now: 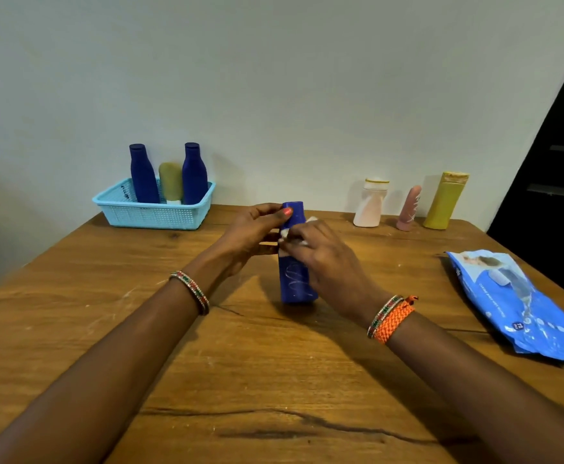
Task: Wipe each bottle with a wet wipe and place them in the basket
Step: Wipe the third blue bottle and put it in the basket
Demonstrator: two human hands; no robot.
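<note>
A blue bottle [295, 279] stands upright on the wooden table [207, 380] at the centre. My left hand [252, 234] grips its upper part from the left. My right hand [327, 259] presses a white wet wipe [287, 234] against the bottle's neck from the right. A light blue basket [146, 212] at the back left holds two dark blue bottles [143, 175] [193, 175] and an olive tube [170, 182]. At the back right stand a white bottle [371, 204], a pink bottle [409, 209] and a yellow bottle [444, 200].
A blue pack of wet wipes [521, 306] lies at the table's right edge. A pale wall rises right behind the table. A dark doorway [562, 162] is at the far right.
</note>
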